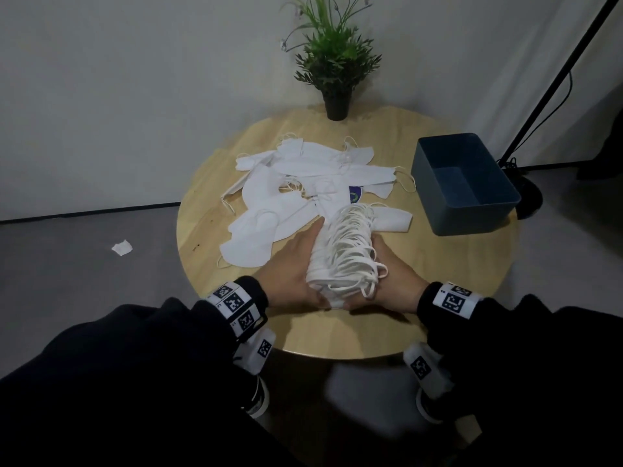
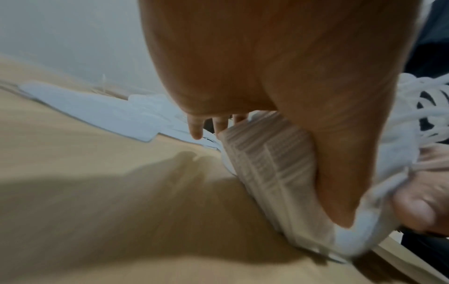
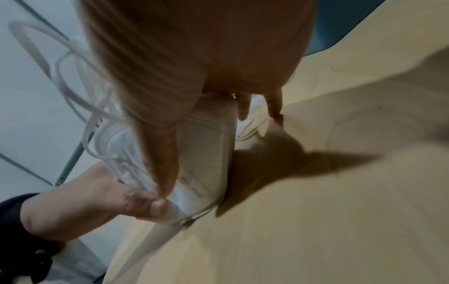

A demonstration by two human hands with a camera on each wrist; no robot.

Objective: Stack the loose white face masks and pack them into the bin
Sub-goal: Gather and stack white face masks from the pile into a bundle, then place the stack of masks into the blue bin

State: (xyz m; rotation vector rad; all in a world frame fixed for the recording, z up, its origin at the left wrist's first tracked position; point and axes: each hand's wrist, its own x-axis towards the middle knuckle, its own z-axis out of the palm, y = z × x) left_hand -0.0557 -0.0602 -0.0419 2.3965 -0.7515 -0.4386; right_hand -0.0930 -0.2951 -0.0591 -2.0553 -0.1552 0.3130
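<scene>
A thick stack of white face masks [image 1: 340, 257] stands on edge on the round wooden table [image 1: 438, 298], ear loops bunched on top. My left hand [image 1: 293, 264] presses its left side and my right hand [image 1: 394, 274] its right side, fingers lying along the stack and both thumbs hooked over its near end. The left wrist view shows my left hand [image 2: 267, 57] against the stack [image 2: 267, 169]. The right wrist view shows my right hand [image 3: 194, 48] on the stack [image 3: 206, 144]. Several loose masks [image 1: 296, 176] lie spread behind the stack. The dark blue bin [image 1: 472, 210] stands at the right, with nothing in it.
A potted plant [image 1: 337, 79] stands at the table's far edge. A black stand pole [image 1: 556, 79] rises beyond the bin, its base on the floor. A scrap of white paper [image 1: 122, 247] lies on the floor at left. The bin's corner [image 3: 340, 28] shows in the right wrist view.
</scene>
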